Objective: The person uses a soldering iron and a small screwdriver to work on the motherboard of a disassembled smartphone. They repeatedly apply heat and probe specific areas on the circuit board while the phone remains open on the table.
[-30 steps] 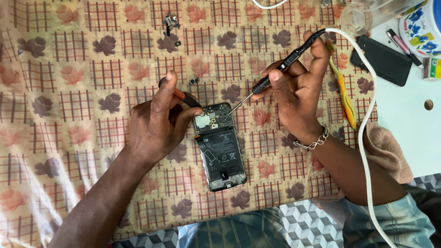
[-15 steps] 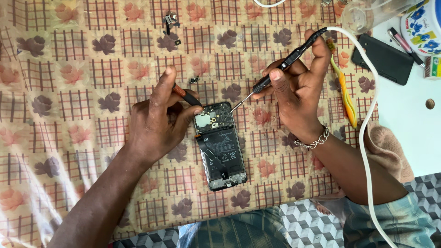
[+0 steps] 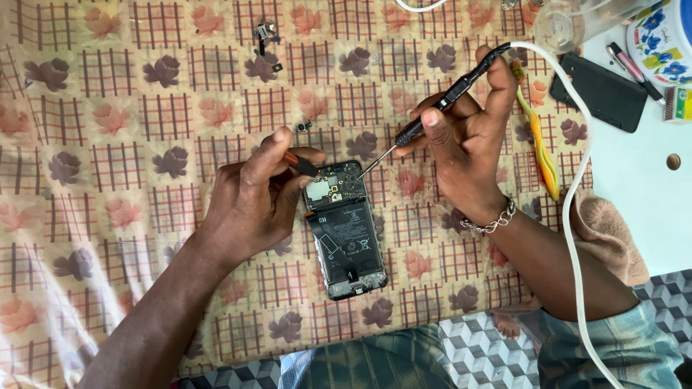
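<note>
Phone (image 3: 344, 230), back cover off, lies face down near the middle of the counter, on a checked cloth (image 3: 144, 94) with leaf print; its lower end points toward the person and sits well inside the cloth's near edge. The left hand (image 3: 256, 198) rests against the phone's left side, fingers closed on a small red-and-black tool (image 3: 299, 163) whose tip meets the upper left corner of the board. The right hand (image 3: 468, 155) hovers up and to the right, fingers clamped on a black iron (image 3: 425, 119) whose thin tip comes down at the phone's upper right corner. A white cable (image 3: 577, 194) runs from the iron's rear around the right wrist and off the bottom edge. A yellow toothbrush (image 3: 540, 148) lies just beside the right hand, a black slab (image 3: 598, 92) farther right. Small loose parts (image 3: 265, 32) sit near the far edge, well apart from the phone. To the left of the left hand the cloth lies bare.
</note>
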